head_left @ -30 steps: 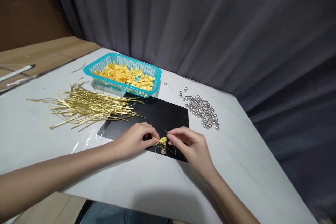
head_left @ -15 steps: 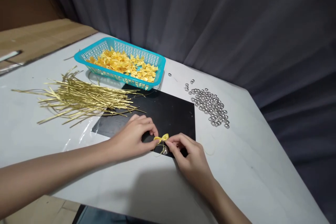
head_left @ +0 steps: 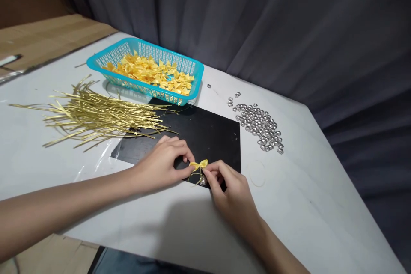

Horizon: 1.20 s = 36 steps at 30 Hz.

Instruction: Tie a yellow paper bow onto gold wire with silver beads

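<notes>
A small yellow ribbon bow sits just above the lower edge of a black mat. My left hand pinches its left end between thumb and fingers. My right hand holds its right side at the fingertips. A thin gold cord hangs in a loop below the bow, and a small silver bead lies at the bow's lower edge. My fingers hide part of the cord.
A turquoise plastic basket of yellow bows stands behind the mat. Gold strips lie in a heap on clear plastic film to its left. Several silver beads lie at right. A dark curtain closes off the table's back.
The view has tilted, so the table items sit higher and farther left. Both hands have stayed on the bow, and the cord loop looks smaller.
</notes>
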Each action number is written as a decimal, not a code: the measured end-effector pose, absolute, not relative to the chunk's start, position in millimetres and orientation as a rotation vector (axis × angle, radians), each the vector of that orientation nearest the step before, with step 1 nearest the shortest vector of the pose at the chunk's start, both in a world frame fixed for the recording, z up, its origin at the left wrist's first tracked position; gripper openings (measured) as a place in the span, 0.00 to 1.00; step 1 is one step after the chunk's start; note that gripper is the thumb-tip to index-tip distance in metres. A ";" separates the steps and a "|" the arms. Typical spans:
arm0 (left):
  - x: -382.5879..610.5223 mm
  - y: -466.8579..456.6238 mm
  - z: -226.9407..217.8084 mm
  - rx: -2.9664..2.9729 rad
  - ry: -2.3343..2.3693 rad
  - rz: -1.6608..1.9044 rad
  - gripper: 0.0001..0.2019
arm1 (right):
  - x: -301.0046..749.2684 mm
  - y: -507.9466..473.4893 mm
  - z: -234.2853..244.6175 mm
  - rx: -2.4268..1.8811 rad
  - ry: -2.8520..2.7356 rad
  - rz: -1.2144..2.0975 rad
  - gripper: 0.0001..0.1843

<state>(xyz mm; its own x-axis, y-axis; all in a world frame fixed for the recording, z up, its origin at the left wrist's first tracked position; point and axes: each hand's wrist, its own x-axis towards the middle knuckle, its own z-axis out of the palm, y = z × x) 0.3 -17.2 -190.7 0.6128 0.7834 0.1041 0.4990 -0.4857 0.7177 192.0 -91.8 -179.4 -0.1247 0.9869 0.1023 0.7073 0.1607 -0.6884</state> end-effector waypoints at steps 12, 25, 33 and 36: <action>1.1 -16.3 -190.5 2.163 1.020 0.561 0.06 | 190.1 -90.5 -185.0 -1.601 -1.854 0.661 0.08; 1.1 -19.2 -194.9 2.213 0.968 0.652 0.04 | 184.3 -90.6 -181.5 -1.619 -1.970 0.566 0.11; -2.4 -21.0 -195.0 2.482 0.755 0.728 0.09 | 182.0 -89.4 -182.4 -1.586 -2.012 0.504 0.11; -1.9 -21.3 -195.7 2.583 0.703 0.789 0.10 | 180.8 -89.4 -184.3 -1.590 -2.005 0.506 0.11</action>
<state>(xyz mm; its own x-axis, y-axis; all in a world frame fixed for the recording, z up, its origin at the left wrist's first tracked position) -1.9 -21.3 -195.7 0.7218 0.5495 0.4208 0.3550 -0.8159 0.4564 180.8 -89.4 -184.3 -0.1699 0.9706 0.1706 0.7733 0.2386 -0.5874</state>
